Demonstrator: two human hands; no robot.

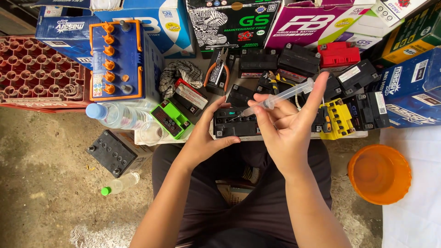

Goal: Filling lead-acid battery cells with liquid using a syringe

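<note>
My right hand (287, 121) holds a clear plastic syringe (280, 96), thumb on the plunger end, its needle tip pointing down-left at the top of a small black battery (232, 124). My left hand (206, 133) grips that battery's left side and steadies it on the edge of a low white board (349, 134). My dark-trousered lap lies just below the battery.
Several small black batteries, a red one (339, 54), a yellow-topped one (340, 118) and a green one (172, 119) crowd the board. A blue battery with orange caps (115, 59), a water bottle (115, 115), pliers (216, 69), a red crate (36, 73), an orange bowl (379, 173) and cartons surround.
</note>
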